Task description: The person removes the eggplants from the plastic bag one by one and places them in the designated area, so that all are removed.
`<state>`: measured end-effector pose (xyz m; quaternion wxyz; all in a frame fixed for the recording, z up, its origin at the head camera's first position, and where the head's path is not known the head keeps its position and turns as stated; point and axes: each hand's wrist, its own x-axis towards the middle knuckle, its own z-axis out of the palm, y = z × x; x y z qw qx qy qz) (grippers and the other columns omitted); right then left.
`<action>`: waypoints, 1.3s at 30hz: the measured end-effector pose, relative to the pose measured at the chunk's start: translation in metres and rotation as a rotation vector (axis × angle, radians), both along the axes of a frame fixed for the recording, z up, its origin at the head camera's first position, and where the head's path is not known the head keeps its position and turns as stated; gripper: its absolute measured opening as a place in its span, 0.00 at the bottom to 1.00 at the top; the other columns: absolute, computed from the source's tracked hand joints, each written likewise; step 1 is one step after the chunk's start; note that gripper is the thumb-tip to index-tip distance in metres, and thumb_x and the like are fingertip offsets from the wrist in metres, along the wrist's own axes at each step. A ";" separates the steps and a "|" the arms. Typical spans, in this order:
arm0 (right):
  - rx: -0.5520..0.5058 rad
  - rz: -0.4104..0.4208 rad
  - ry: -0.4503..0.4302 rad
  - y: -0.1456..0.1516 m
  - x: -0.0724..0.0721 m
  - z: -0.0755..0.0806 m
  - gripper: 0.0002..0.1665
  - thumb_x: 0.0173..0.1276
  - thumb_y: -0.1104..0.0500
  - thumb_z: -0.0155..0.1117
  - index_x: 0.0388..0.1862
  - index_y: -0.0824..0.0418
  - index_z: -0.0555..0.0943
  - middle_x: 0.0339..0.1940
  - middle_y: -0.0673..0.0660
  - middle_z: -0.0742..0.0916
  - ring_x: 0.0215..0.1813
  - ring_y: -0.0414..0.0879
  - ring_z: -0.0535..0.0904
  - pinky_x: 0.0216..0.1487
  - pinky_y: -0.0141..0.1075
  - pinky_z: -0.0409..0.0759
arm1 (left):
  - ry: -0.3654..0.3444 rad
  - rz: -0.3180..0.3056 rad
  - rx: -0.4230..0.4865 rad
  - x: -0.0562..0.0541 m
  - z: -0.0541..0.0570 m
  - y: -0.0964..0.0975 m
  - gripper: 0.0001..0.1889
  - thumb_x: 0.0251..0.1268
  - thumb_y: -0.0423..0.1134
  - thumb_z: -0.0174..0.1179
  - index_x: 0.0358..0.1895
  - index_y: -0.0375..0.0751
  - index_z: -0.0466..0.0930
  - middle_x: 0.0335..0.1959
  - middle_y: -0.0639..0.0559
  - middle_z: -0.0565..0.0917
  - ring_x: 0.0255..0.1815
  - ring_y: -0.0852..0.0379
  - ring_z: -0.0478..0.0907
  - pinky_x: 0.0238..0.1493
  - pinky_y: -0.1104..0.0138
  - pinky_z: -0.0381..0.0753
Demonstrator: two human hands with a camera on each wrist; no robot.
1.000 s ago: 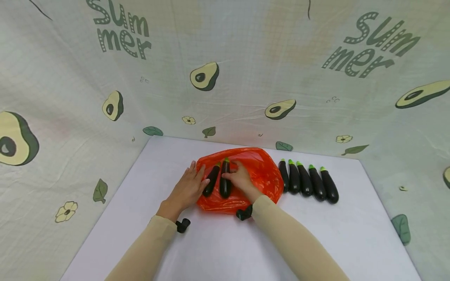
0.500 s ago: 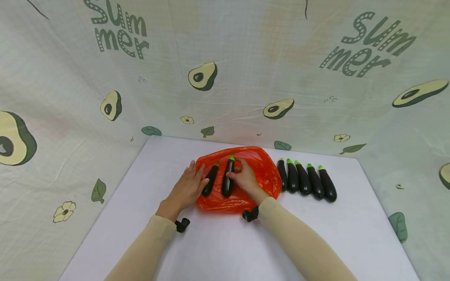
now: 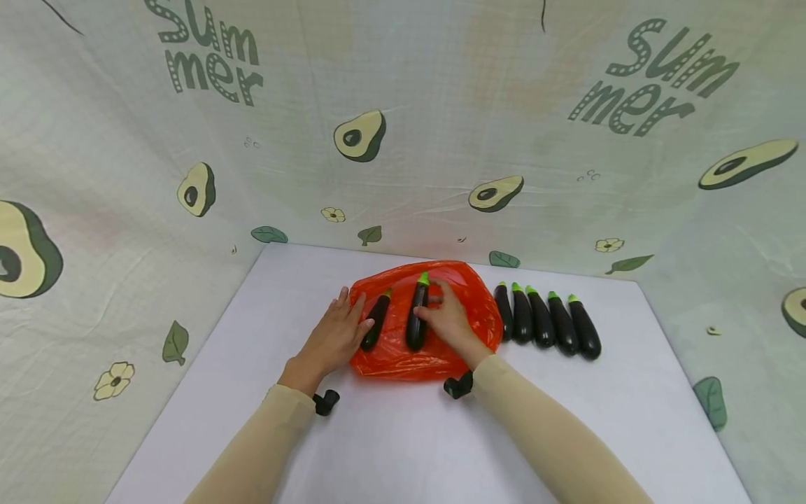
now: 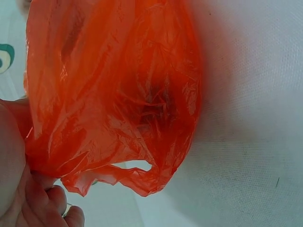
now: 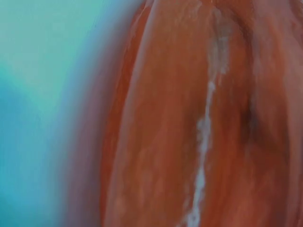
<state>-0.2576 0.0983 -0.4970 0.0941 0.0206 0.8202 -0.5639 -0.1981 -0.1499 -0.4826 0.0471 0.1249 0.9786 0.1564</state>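
Note:
An orange-red plastic bag (image 3: 480,315) lies spread on the table, its mouth facing up. My left hand (image 3: 330,337) holds the bag's left edge; in the left wrist view its curled fingers (image 4: 45,201) are at the crumpled plastic. Inside the bag, near the left thumb, lies one dark eggplant (image 3: 376,323). With thumb and fingers, my right hand (image 3: 452,323) grips a second eggplant (image 3: 416,323) with a bright green stem end, over the bag's middle. The right wrist view is filled by blurred reddish plastic (image 5: 161,142); the eggplant cannot be made out there.
Several eggplants (image 3: 543,320) lie side by side right of the bag, green ends pointing away. They rest on a white table (image 3: 390,448). A cloth (image 3: 428,140) printed with avocados hangs behind and at the sides.
My right hand has moved to the right, carrying the gripped eggplant away from the other one in the bag. The left hand has stayed at the bag's edge.

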 end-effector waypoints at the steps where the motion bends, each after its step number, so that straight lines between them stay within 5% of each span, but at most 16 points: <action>1: 0.008 0.000 0.004 0.002 0.000 0.000 0.45 0.70 0.60 0.75 0.80 0.44 0.64 0.66 0.65 0.82 0.56 0.61 0.87 0.56 0.54 0.89 | 0.003 -0.003 0.001 0.000 0.000 0.000 0.39 0.85 0.54 0.47 0.86 0.37 0.48 0.87 0.35 0.50 0.90 0.40 0.36 0.87 0.47 0.44; 30: 0.006 -0.007 0.049 0.042 0.020 0.021 0.46 0.72 0.57 0.73 0.83 0.42 0.61 0.71 0.61 0.78 0.60 0.58 0.84 0.55 0.50 0.90 | 0.007 0.023 0.037 0.004 -0.001 0.006 0.38 0.85 0.56 0.48 0.86 0.39 0.51 0.87 0.35 0.52 0.89 0.40 0.38 0.86 0.45 0.48; 39: 0.110 -0.008 0.100 0.061 0.027 0.031 0.44 0.73 0.54 0.72 0.82 0.45 0.62 0.71 0.62 0.79 0.62 0.60 0.84 0.55 0.52 0.90 | 0.016 0.019 0.029 0.004 0.001 0.007 0.38 0.85 0.55 0.49 0.85 0.38 0.51 0.86 0.35 0.52 0.89 0.39 0.38 0.86 0.45 0.48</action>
